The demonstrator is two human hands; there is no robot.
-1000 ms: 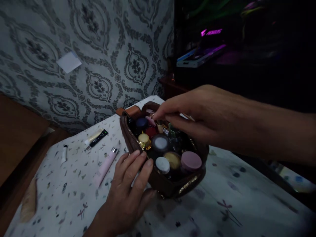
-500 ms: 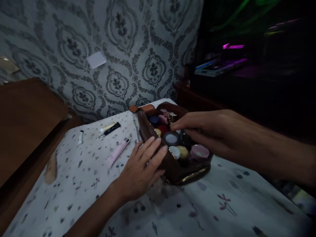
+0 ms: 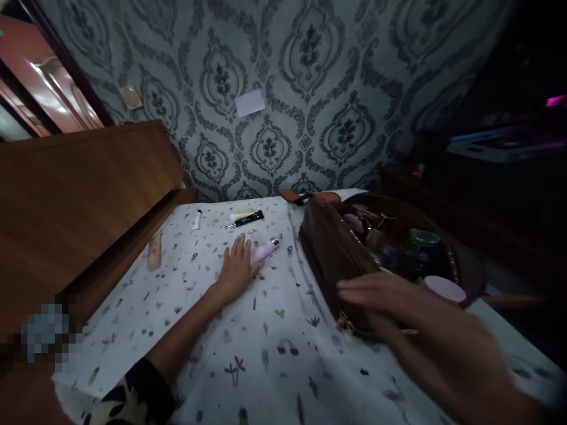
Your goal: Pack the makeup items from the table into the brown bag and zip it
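My left hand (image 3: pixel 236 268) lies flat on the patterned bedsheet (image 3: pixel 248 348), its fingers resting on a pink tube (image 3: pixel 264 251). My right hand (image 3: pixel 425 336) is blurred by motion in front of an open brown cosmetic bag (image 3: pixel 330 254); its fingers look stretched out and nothing shows in them. The bag holds several small jars and bottles, among them a pink-lidded jar (image 3: pixel 444 288) and a green-capped jar (image 3: pixel 424 239).
On the sheet behind my left hand lie a black and cream tube (image 3: pixel 246 218), a small white tube (image 3: pixel 196 220) and a tan strip (image 3: pixel 153 251). A wooden headboard (image 3: pixel 80 195) rises at left. Patterned wallpaper (image 3: pixel 287 88) is behind. Dark furniture stands at right.
My left hand left the bag's side and moved left onto the pink tube. My right hand drew out of the bag toward me. The view swung left.
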